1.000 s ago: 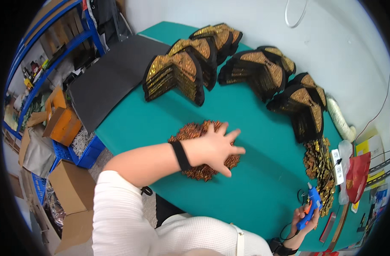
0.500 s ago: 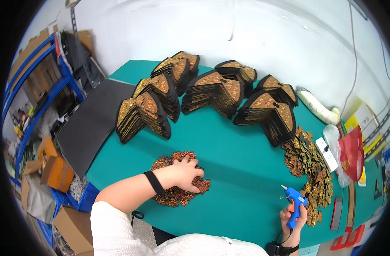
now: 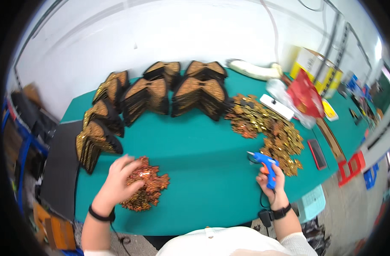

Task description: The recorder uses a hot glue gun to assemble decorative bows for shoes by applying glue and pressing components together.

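Note:
My left hand [image 3: 120, 181] is raised over the left edge of a pile of reddish-bronze sequined pieces [image 3: 151, 187]. Its fingers are apart, a little smeared by motion, and nothing shows between them. In my right hand [image 3: 272, 180] is a blue hot glue gun [image 3: 267, 166], gripped by the handle, its nozzle pointing left above the table. Just beyond the glue gun lies a long heap of gold sequined pieces [image 3: 284, 143]. A black band circles each wrist.
Stacks of black-edged gold sequined bow shapes [image 3: 147, 91] line the back and left of the green table [image 3: 195, 149]. A white power strip [image 3: 277, 106], a red bag [image 3: 306, 96] and a phone-like slab [image 3: 317, 154] lie at the right. A black sheet [image 3: 60, 170] covers the left end.
The view has swung to the right. My left hand has lifted off the middle of the reddish pile toward its left side, fingers opening. My right hand still holds the glue gun.

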### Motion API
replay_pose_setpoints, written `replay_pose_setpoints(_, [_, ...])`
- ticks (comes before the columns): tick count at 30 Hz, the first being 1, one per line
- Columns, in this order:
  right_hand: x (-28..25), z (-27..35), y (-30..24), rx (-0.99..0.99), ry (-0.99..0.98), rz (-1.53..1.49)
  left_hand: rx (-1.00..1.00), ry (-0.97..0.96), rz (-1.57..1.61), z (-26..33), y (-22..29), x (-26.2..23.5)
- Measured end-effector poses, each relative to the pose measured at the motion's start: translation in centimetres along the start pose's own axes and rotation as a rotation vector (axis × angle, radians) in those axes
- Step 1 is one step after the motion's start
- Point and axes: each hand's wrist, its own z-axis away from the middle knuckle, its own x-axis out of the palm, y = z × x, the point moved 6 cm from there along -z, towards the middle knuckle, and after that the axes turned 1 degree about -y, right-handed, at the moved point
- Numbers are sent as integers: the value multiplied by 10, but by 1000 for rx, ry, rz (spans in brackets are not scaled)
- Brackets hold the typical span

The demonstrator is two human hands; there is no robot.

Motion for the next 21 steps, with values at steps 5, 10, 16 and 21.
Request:
replay_pose_setpoints(5, [0, -6, 0, -2, -59, 4, -117, -67, 78, 114, 28, 38])
replay_pose_setpoints(10, [2, -7, 2, 9, -79, 104, -222, -78, 99, 174, 1, 80])
replay_pose_setpoints(16, [2, -6, 3, -13, -96, 146, -144, 245, -53, 177, 6, 76])
replay_pose_setpoints(21, [-1, -7, 2, -18, -82, 157, -113, 277, -69, 180, 8, 76])
